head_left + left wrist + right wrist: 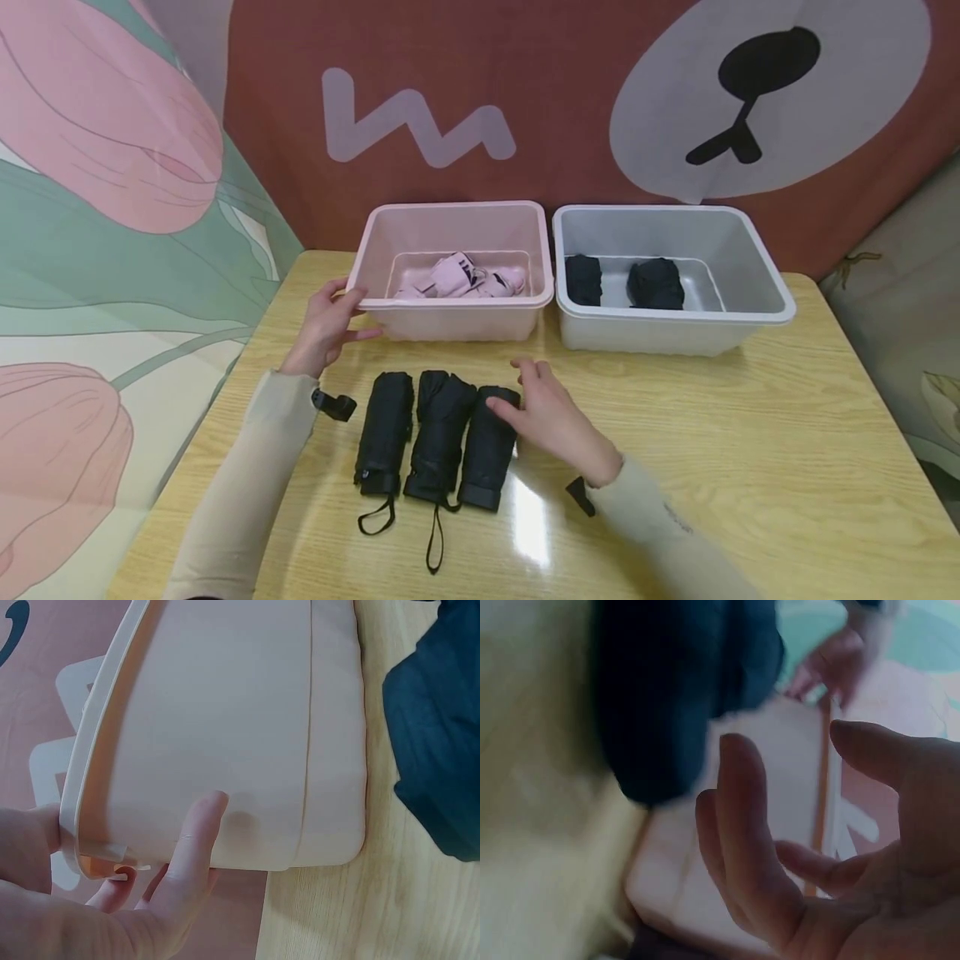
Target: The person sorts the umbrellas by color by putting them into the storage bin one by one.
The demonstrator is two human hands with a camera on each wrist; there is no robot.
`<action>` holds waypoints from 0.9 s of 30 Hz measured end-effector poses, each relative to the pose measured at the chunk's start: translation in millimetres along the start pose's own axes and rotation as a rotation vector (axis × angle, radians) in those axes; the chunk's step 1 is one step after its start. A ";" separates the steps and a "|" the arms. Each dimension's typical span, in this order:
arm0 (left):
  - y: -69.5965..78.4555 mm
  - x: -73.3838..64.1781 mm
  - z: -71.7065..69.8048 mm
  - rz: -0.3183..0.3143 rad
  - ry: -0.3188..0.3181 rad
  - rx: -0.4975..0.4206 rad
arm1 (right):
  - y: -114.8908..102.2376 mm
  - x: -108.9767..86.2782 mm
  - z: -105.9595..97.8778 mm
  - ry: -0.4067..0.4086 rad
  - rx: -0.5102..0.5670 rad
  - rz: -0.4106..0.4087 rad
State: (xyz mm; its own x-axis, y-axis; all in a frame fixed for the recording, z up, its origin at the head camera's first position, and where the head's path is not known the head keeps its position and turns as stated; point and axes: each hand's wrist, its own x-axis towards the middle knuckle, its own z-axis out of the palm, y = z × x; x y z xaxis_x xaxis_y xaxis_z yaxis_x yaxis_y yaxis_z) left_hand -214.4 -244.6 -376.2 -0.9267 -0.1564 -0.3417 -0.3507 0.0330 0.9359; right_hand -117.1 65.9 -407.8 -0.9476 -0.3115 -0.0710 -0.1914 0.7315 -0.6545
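Note:
At the front left corner of the pink bin (450, 323), my left hand (322, 327) grips the rim, with one finger lying along the outer wall (225, 712). Three folded black umbrellas stand out on the table in a row: a left one (384, 433) and a middle one (441, 437), both with strap loops toward me, and a right one (487, 458). Over the upper end of the right umbrella hovers my right hand (551, 417), fingers loosely bent and nothing between them. In the right wrist view its thumb and fingers (742, 817) are spread apart.
Pink folded items (453, 275) lie inside the pink bin. Close beside it stands a grey-white bin (660, 333) holding two black bundles (582, 281). A printed cloth (555, 108) hangs right behind both bins, at the back of the wooden table (750, 433).

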 end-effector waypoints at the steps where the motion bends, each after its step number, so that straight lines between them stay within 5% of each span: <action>1: 0.6 0.0 -0.1 0.002 0.002 -0.002 | -1.1 -0.9 5.9 -0.007 -0.013 0.009; 8: 2.4 -0.3 -1.0 0.003 0.004 0.007 | -9.6 -8.3 38.4 -0.019 -0.184 0.006; 16: -0.1 0.0 -0.9 -0.004 0.002 0.008 | -18.6 -15.2 59.9 0.054 -0.437 0.012; 20: 0.0 -0.1 -1.4 0.001 0.005 0.001 | -19.4 -15.9 64.0 0.067 -0.458 0.010; 27: -0.5 -1.5 -0.6 -0.005 0.005 -0.007 | -16.8 -16.7 60.6 -0.027 -0.425 0.024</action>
State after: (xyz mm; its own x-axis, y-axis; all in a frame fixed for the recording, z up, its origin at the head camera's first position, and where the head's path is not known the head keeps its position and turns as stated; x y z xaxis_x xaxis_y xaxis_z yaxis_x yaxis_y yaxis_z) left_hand -212.7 -245.0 -376.2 -0.9244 -0.1613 -0.3457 -0.3540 0.0252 0.9349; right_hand -82.5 22.0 -441.3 -0.9472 -0.3025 -0.1058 -0.2628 0.9221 -0.2842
